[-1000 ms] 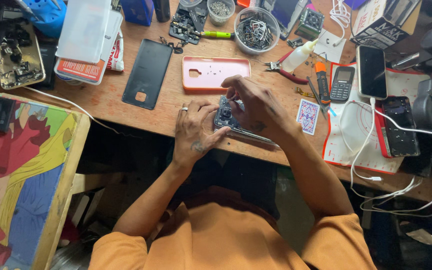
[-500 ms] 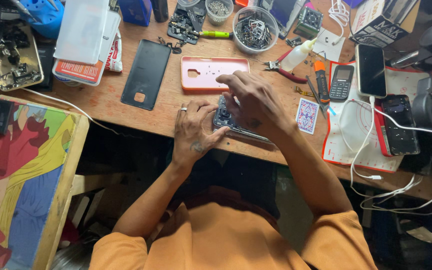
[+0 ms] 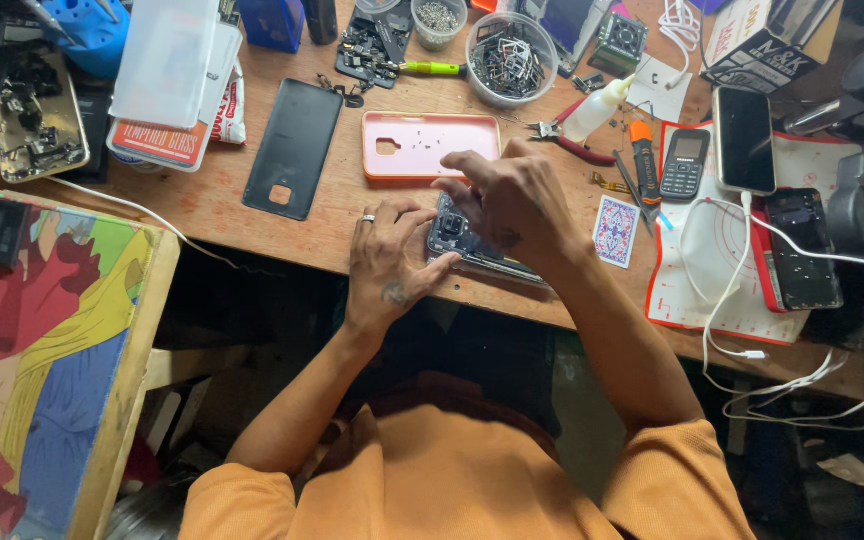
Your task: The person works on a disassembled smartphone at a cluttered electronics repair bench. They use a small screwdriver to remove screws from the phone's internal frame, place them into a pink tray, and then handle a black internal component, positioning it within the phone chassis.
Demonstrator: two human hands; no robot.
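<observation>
While left hand [image 3: 392, 262] fingers clasp opened phone [image 3: 482, 245], right hand [image 3: 512, 200] arched above, fingers curled on it

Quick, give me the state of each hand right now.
Left hand: closed on the left end of the opened phone, steadying it on the bench.
Right hand: over the phone, fingers bent down onto it; whether it grips anything cannot be told.

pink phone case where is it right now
In the head view, the pink case lies flat on the wooden bench, just beyond the hands, right of the black back cover.
</observation>
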